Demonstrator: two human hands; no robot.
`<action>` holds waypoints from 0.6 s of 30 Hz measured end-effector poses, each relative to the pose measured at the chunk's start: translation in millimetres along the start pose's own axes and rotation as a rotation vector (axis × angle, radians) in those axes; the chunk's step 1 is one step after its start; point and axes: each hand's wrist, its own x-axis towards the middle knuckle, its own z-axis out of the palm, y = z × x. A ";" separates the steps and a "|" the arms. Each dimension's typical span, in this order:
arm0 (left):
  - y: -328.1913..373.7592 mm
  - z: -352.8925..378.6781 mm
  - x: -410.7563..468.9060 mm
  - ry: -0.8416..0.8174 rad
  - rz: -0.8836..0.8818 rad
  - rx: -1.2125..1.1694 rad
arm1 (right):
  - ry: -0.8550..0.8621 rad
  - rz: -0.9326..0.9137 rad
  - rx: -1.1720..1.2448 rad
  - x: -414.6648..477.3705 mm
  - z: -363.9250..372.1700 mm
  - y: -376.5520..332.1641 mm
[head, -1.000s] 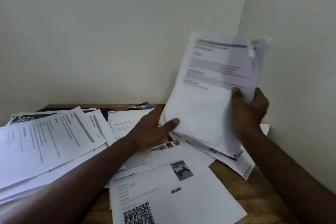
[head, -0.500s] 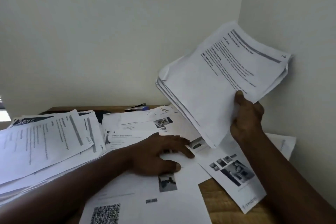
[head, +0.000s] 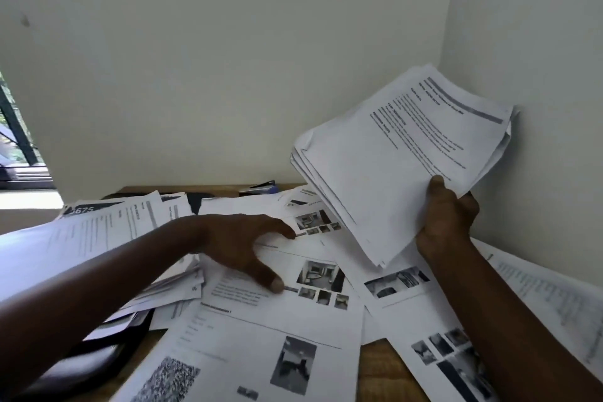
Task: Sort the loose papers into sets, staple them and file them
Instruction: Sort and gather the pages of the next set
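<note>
The right hand (head: 445, 219) gripped a thick stack of white printed sheets (head: 391, 166), thumb on top and fingers curled beneath, tilted above the far right corner of the brown wooden table (head: 378, 365). The left hand (head: 241, 245) pressed down with spread fingers on loose white photo-printed pages (head: 293, 320) mid-table. A fanned pile of text pages (head: 98, 232) covered the left edge.

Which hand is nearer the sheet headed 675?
Left. The left hand presses papers to the right of that sheet; the right hand holds a stack far right.
</note>
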 end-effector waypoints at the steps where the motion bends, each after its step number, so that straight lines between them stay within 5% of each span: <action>1: -0.3 4.2 -1.9 0.022 0.007 0.028 | -0.014 0.018 0.010 -1.4 1.7 -0.9; 11: 21.0 12.7 24.8 0.423 -0.051 -0.175 | -0.223 0.031 0.139 -22.7 12.3 -39.0; 18: 55.0 17.4 35.6 0.393 -0.053 -1.305 | -0.212 -0.084 0.060 -26.7 15.5 -63.5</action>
